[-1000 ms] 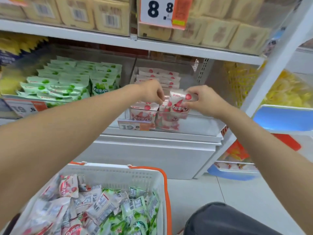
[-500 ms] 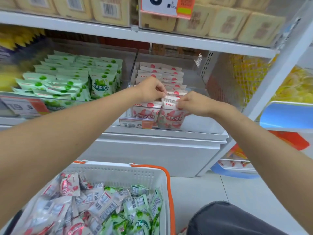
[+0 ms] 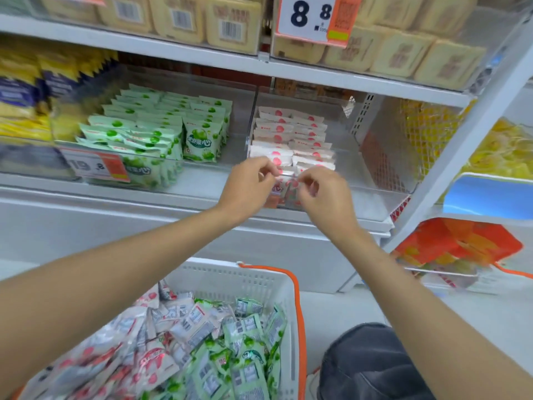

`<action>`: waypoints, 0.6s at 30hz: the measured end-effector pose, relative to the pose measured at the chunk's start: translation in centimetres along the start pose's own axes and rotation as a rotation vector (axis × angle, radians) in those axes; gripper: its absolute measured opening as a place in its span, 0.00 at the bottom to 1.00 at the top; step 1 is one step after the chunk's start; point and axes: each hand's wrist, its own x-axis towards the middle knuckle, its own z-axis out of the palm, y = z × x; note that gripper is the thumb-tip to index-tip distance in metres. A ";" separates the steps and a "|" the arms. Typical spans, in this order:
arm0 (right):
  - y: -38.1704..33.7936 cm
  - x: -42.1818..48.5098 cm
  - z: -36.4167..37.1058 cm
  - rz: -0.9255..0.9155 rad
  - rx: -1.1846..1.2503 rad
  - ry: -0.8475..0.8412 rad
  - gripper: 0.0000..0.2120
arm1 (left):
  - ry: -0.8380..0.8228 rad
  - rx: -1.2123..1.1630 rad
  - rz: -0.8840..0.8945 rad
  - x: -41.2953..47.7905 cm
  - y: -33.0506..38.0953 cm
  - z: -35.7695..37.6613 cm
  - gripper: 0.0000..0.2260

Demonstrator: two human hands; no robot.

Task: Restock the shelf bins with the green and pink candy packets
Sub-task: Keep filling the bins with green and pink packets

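Observation:
Rows of pink candy packets (image 3: 291, 134) fill a clear shelf bin (image 3: 363, 194) at the centre. My left hand (image 3: 248, 189) and my right hand (image 3: 323, 194) meet at the bin's front, fingers curled and pinching the top edge of the front pink packet (image 3: 284, 180). The packet's lower part is hidden behind my hands. Green candy packets (image 3: 161, 131) stand in rows in the bin to the left. A white basket (image 3: 230, 278) with an orange rim sits below, holding several loose pink packets (image 3: 150, 362) and green packets (image 3: 242, 359).
Beige wrapped packs (image 3: 230, 21) and an 8.8 price tag (image 3: 314, 15) are on the shelf above. A 19.8 tag (image 3: 92, 166) hangs on the green bin. Yellow snacks (image 3: 507, 151), a blue tray (image 3: 490, 194) and orange bags (image 3: 450, 243) lie right. My knee (image 3: 372, 362) is beside the basket.
My right hand lowered the pink packet from above the bin into the front row. Both hands have since dropped to the bin's front edge, close together on that packet.

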 end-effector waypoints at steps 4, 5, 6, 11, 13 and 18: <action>-2.7 -7.7 6.1 0.152 0.147 -0.402 0.08 | -0.143 0.028 -0.222 -7.0 -6.0 -1.3 0.09; -3.1 -9.7 7.6 0.186 0.160 -0.541 0.09 | -0.206 0.069 -0.271 -8.8 -7.9 -1.8 0.08; -3.2 -11.6 9.2 0.204 0.151 -0.673 0.09 | -0.273 0.111 -0.327 -10.5 -9.9 -2.4 0.08; -1.8 -17.2 14.8 0.389 0.103 -1.000 0.11 | -0.522 0.273 -0.601 -18.4 -18.1 -5.6 0.09; -1.6 -17.9 16.5 0.451 0.082 -1.034 0.13 | -0.542 0.304 -0.674 -20.5 -20.3 -6.7 0.08; -3.1 -18.2 20.6 0.477 0.091 -1.135 0.28 | -0.579 0.387 -0.755 -22.8 -23.3 -7.9 0.07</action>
